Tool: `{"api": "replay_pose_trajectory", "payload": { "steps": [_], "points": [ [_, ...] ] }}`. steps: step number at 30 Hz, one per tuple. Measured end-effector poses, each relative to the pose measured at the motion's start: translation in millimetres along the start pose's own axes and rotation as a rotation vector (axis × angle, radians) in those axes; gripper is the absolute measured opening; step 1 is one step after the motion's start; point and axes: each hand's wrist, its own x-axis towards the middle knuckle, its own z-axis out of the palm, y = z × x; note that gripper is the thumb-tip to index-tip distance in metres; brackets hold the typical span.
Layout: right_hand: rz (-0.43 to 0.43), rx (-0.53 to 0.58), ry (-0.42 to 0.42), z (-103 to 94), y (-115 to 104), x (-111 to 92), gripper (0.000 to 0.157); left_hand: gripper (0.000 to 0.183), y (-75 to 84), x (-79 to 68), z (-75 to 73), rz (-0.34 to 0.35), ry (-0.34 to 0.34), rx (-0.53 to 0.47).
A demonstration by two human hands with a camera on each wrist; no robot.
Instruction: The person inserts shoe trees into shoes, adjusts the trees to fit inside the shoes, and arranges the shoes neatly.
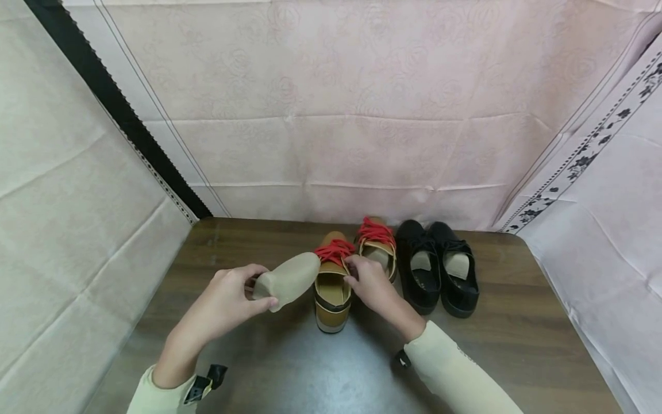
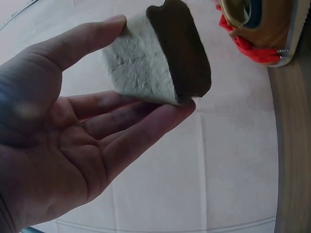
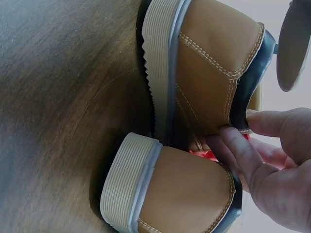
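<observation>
My left hand (image 1: pixel 227 293) grips a beige moulded shoe insert (image 1: pixel 291 279) between thumb and fingers, left of the nearer tan shoe (image 1: pixel 331 319). In the left wrist view the insert (image 2: pixel 141 63) shows a wrinkled, pale side and a dark, hollow-looking end. With thumb and fingers, my right hand (image 1: pixel 374 284) pinches the collar of that tan shoe, which has red laces (image 1: pixel 335 251) and stands upright on the table. The right wrist view shows the thumb at the dark collar edge (image 3: pixel 239 104). A matching tan shoe (image 1: pixel 377 247) stands just behind and to the right.
A pair of black shoes, one (image 1: pixel 418 270) beside the other (image 1: pixel 457 276), stands to the right with pale pieces inside. The wooden table (image 1: pixel 522 322) ends at a pale cloth wall (image 1: pixel 331 149) behind. Cloth also hangs at both sides.
</observation>
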Motion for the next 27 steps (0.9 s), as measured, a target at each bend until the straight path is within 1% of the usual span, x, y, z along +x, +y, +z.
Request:
{"api": "replay_pose_trajectory", "payload": {
  "steps": [4, 8, 18, 23, 27],
  "points": [
    [0.003, 0.004, -0.01, 0.3, 1, 0, 0.033, 0.042, 5.5, 0.0, 3.0, 0.008, -0.043, 0.005],
    [0.006, 0.007, -0.017, 0.3, 1, 0, 0.034, 0.038, 10.2, -0.1, 7.0, 0.018, -0.071, 0.011],
    [-0.006, 0.01, 0.005, 0.3, 2, 1, 0.033, 0.037, 27.0, 5.0, 17.4, 0.048, -0.141, 0.033],
    [-0.011, 0.021, 0.004, 0.6, 3, 0, 0.032, 0.037, 33.0, 9.2, 25.0, 0.05, -0.147, 0.066],
    [0.005, 0.049, -0.011, 0.1, 4, 0, 0.031, 0.043, 38.1, 13.0, 33.5, 0.058, -0.128, 0.128]
  ]
}}
